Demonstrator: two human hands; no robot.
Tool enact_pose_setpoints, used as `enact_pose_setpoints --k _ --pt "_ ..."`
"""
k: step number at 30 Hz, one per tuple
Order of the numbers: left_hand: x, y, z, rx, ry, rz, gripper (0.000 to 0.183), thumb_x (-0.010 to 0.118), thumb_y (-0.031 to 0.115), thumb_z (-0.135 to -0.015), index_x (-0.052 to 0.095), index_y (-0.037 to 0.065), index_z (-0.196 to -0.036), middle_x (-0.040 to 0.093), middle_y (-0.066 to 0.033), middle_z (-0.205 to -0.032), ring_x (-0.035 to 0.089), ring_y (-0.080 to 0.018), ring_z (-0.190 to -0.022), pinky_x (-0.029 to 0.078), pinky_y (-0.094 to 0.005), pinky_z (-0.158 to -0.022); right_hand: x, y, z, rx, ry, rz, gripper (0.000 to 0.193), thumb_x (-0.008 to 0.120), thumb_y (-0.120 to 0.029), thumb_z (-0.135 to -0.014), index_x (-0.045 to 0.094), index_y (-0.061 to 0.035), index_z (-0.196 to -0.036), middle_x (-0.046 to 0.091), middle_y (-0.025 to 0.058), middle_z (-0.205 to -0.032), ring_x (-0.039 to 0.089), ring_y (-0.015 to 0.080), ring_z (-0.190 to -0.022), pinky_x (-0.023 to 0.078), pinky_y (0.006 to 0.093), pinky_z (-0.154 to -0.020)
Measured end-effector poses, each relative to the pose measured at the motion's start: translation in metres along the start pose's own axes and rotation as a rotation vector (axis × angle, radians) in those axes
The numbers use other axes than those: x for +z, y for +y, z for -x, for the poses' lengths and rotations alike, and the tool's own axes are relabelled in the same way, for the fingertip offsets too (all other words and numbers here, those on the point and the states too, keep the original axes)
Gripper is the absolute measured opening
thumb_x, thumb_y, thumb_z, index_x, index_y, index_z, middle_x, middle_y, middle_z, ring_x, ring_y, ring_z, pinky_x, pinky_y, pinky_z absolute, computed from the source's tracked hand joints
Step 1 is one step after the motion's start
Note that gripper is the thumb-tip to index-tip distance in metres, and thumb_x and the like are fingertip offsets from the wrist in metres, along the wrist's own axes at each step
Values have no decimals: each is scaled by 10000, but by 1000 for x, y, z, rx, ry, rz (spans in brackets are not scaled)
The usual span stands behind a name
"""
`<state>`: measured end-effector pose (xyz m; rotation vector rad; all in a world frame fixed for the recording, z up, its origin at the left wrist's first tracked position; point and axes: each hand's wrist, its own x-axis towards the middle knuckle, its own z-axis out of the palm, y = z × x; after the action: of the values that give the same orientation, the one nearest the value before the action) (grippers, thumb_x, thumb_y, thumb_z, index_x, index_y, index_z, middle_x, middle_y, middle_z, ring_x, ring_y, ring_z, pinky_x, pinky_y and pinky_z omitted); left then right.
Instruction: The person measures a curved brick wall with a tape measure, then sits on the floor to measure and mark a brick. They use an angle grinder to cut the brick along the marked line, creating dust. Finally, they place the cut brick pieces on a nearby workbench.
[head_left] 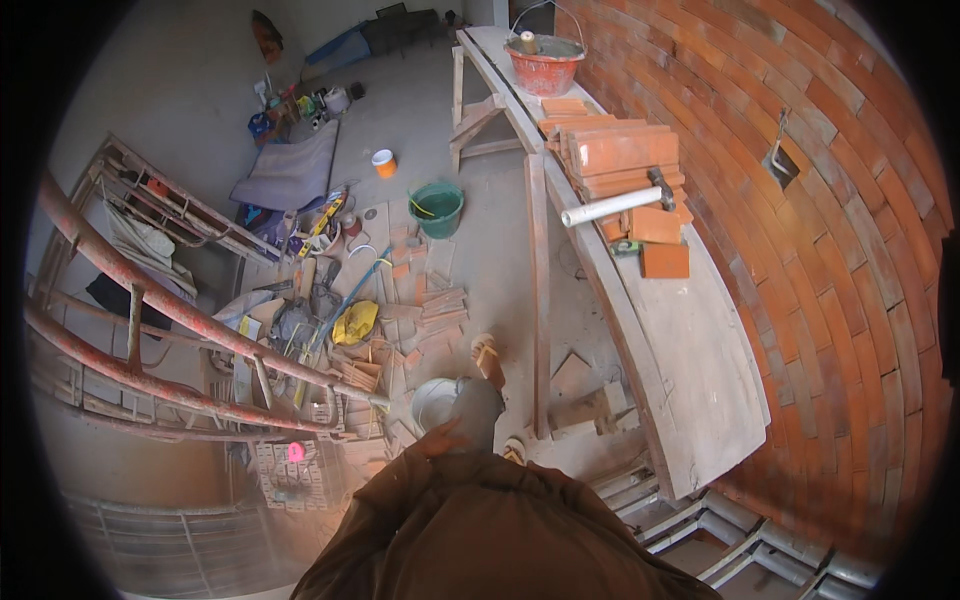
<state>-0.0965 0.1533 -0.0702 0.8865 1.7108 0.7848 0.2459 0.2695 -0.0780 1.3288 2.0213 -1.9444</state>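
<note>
My left hand (440, 438) lies against my raised grey trouser leg (478, 415), fingers stretched out and nothing visible in them. Just beyond it, a pale metal bucket (433, 398) stands on the floor, partly covered by my leg. My right hand is out of sight. On the plank platform (700, 400) to my right are stacked orange bricks (620, 150). A hammer with a white handle (610, 207) rests across them, beside loose brick pieces (664, 261) and a small green tool (625, 246).
A red bucket of grey mortar (545, 70) stands at the platform's far end, along the brick wall (780, 230). Rusty scaffold rails (190, 310) cross the left. Tiles (440, 310), tools and a yellow bag (355, 322) litter the floor near a green bucket (437, 210).
</note>
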Motion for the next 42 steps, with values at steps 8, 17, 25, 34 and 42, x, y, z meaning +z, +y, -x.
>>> enact_pose_setpoints --k 8,17,25,34,42 --pt "-93 -154 -63 -453 340 102 1124 555 787 -797 378 -126 -1429 414 -314 -1472 374 -375 -1417 326 -416 -1151 15 34 -40 281 -131 -24 535 567 -477 -964 648 0 -1193 682 193 -1089 655 291 -1031 502 387 -884" --pt "-149 -26 -225 -337 -260 -200 1113 539 797 -800 375 -92 -1449 400 -295 -1491 368 -372 -1421 325 -415 -1152 -32 -10 -218 481 262 -7 474 573 -434 -965 658 -7 -1152 683 209 -1016 662 315 -986 511 404 -839" --pt "-278 2 -326 -334 -406 -443 951 597 724 -804 523 -40 -1366 501 -274 -1414 476 -393 -1334 393 -430 -1107 -49 -133 -369 493 432 -12 421 578 -396 -966 667 -13 -1116 683 224 -950 669 337 -946 519 419 -799" --pt "-372 -56 -421 -147 97 -376 349 604 394 -872 678 127 -1085 672 -172 -1033 646 -368 -988 522 -480 -856 -93 -197 -539 -258 536 331 359 582 -372 -960 692 -30 -945 668 229 -845 660 387 -842 513 477 -719" --pt "-422 -47 -361 -443 337 -44 713 494 668 -914 709 -5 -828 726 -132 -739 710 -289 -735 531 -405 -756 -84 -344 -640 144 74 245 613 651 -511 -835 683 23 -1134 701 229 -1105 663 348 -1079 509 397 -942"
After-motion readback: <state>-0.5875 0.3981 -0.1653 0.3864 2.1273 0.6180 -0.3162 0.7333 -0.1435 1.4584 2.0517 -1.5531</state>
